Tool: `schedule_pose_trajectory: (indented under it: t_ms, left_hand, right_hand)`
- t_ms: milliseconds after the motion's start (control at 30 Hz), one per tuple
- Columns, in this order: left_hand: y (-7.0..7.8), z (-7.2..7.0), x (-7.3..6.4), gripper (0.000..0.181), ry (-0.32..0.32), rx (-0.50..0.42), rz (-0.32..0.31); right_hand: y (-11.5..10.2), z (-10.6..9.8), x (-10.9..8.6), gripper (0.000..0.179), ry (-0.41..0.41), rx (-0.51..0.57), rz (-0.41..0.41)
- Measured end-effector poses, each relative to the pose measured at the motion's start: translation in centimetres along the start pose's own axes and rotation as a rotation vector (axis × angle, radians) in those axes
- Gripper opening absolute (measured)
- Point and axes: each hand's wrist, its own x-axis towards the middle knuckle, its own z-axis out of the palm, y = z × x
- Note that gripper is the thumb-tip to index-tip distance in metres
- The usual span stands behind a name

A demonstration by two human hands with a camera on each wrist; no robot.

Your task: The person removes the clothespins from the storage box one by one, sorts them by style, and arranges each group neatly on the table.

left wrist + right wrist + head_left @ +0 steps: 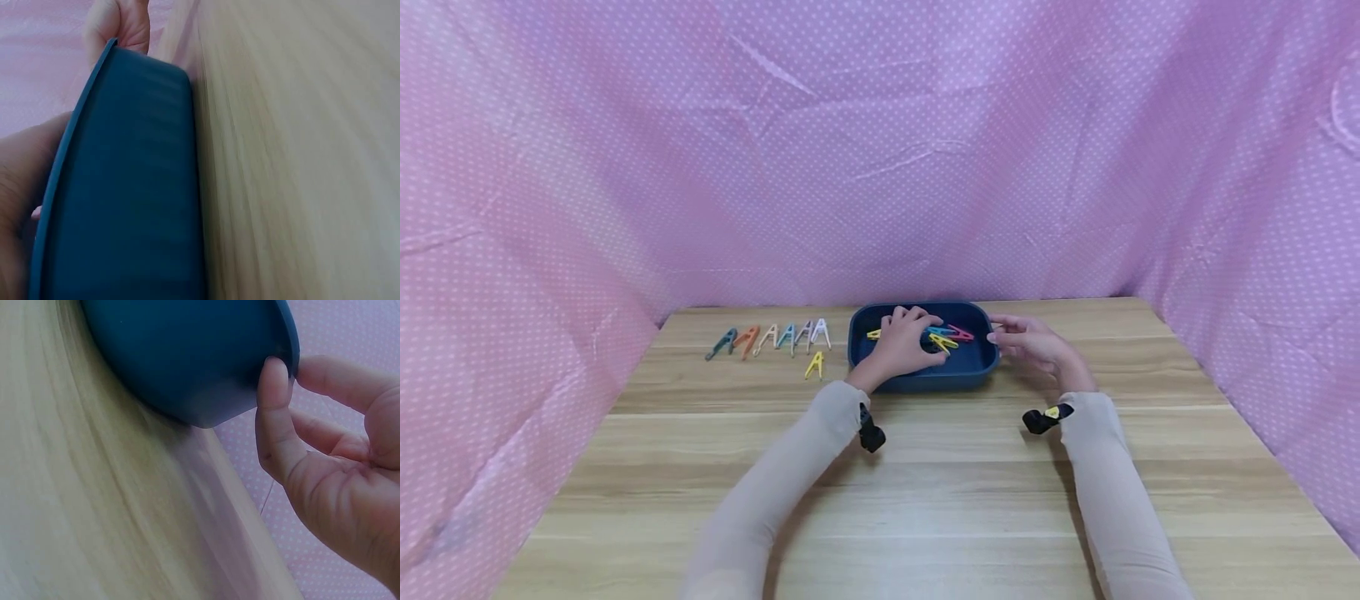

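Observation:
A dark blue tray (936,382) stands at the table's far side, holding several small plastic clips. My left hand (901,343) reaches over its near rim, fingers arched and thumb apart from them, above the clips. A yellow clip (944,342) shows between thumb and forefinger; a pink clip (961,333) and a blue clip (940,331) lie just right of the hand. Another yellow clip (873,335) sits left of it, and the palm hides part of the tray's inside. My right hand (337,444) pinches the tray's right rim between thumb and fingers.
Left of the tray, a row of clips includes a dark green clip (722,342), an orange clip (747,340) and a white clip (822,332). A yellow clip (815,365) lies below the row's right end. A pink dotted curtain (895,167) hangs behind the wooden table (955,500).

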Motion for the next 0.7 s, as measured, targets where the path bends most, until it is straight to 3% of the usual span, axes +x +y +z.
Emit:
schedule_pose_trajectory:
  t_ms: [333, 700]
  left_hand:
    - [0.6, 1.9, 1.3, 0.067, -0.070, 0.044, -0.099]
    - [0.5, 2.3, 1.6, 0.064, -0.114, 0.022, -0.120]
  right_hand:
    - [0.1, 0.0, 0.0, 0.064, -0.006, -0.007, -0.007]
    - [0.0, 0.0, 0.2, 0.063, 0.007, 0.092, 0.006]
